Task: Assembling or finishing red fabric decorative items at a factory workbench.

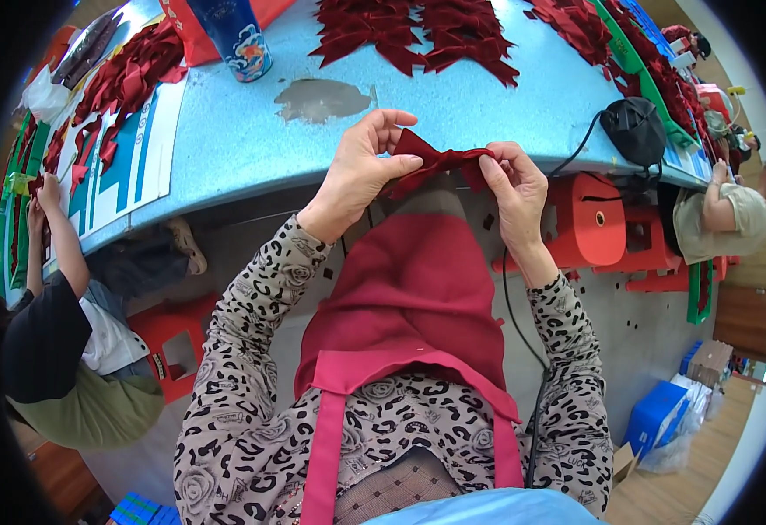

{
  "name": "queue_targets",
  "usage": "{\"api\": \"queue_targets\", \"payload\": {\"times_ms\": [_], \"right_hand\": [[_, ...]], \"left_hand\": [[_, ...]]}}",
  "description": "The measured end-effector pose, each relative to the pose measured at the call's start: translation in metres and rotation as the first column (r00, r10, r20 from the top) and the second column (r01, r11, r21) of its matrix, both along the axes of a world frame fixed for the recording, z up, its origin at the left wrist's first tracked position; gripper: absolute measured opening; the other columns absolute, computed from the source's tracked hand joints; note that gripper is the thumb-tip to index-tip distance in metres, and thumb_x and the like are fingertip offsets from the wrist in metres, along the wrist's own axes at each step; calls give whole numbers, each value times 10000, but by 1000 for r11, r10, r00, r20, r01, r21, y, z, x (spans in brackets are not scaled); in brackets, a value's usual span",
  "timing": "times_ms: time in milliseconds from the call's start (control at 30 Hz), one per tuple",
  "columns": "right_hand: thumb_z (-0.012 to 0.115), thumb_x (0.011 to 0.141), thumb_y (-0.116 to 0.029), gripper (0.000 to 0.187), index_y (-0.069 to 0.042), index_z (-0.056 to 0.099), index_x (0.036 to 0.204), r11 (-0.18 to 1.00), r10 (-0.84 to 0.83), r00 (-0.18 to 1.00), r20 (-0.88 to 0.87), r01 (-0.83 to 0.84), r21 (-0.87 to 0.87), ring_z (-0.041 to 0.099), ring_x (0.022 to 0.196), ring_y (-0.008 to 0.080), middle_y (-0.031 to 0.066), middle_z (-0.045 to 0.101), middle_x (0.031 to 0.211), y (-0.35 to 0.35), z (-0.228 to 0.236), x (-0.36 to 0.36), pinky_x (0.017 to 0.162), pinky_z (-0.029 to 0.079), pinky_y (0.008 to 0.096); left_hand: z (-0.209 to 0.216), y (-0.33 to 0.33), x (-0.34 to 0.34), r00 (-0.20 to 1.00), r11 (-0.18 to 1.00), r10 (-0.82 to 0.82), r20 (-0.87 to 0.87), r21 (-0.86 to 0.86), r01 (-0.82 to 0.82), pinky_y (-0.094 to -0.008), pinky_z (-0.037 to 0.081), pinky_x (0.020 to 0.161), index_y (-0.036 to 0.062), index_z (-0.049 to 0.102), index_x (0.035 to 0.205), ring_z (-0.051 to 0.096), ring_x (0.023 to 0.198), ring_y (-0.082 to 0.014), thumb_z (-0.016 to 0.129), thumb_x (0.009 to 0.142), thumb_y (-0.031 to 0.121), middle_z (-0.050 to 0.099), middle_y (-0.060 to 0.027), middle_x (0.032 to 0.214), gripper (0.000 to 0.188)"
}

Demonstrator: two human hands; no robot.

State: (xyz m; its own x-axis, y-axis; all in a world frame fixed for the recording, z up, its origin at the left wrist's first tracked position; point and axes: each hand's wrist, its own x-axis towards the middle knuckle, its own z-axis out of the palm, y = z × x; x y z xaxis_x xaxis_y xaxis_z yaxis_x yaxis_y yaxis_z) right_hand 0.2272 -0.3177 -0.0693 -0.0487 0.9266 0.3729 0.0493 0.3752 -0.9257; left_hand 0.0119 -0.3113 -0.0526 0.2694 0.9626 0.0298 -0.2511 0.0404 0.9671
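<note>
Okay, so going by the blue printed cup [234,39] as my landmark, the dark red velvety bow [442,164] everyone's looking at is off to its right and closer to the person, held up at the near edge of the pale blue worktop [243,140]. The left hand [356,166] has one end of it pinched between thumb and fingers, and the right hand [521,188] has the other end in the same sort of thumb-and-finger grip, so both are closed down pretty narrow on the fabric. Just to the right of the cup and a bit nearer the person is a grey worn patch [323,100], and farther right are rows of similar dark red bows [466,39]. Something bright red [192,39] sits right beside the cup, with a messy red heap [138,74] left of that. Way over to the cup's right you've got a black pouch [632,129] and a long green tray [663,118] next to more red stuff. Below and well right of the cup, under the worktop, there's a red stool [586,223]. Over on the cup's left, nearer the worktop's edge, a co-worker's hands [48,192] are up by some red pieces.
</note>
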Motion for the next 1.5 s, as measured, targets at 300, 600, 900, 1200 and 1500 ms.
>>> {"api": "queue_targets", "payload": {"times_ms": [300,600,900,1200,1500], "right_hand": [[618,833,-13,114,11,590,941,997,62,968,245,-48,-64,542,837,72,36,612,989,-66,-60,21,739,428,197],[687,723,-14,232,-11,592,934,996,67,837,544,-90,14,565,847,165,63,609,889,-66,-85,26,704,470,273],[722,670,-31,252,-36,611,896,959,-114,716,688,-101,264,557,794,222,73,588,857,-63,-100,28,693,458,308],[740,598,-54,339,-73,596,905,879,-255,641,724,-158,449,560,811,228,46,594,883,-61,-101,32,716,419,345],[722,582,-69,408,-84,566,958,716,-380,640,668,-254,650,582,867,215,33,619,996,-69,-103,28,740,391,374]], "left_hand": [[-96,-48,25,988,922,-85,133,-366,128,-199,462,733,15,582,919,572,778,-79,689,757,1,612,-34,888,194],[-136,-56,43,982,969,-41,185,-234,84,-199,465,736,7,587,912,572,787,-75,667,764,-19,612,-24,866,170],[-139,-57,49,991,935,-135,12,-330,131,-209,453,753,31,600,902,563,826,-85,668,765,-9,601,-11,876,158],[-145,-63,54,937,921,118,-328,388,20,-286,446,702,14,593,799,565,779,-189,714,695,22,585,-57,778,160],[-130,-68,47,920,899,107,-376,432,72,-276,439,698,5,593,785,554,759,-181,703,690,-14,583,-61,796,146]]}}
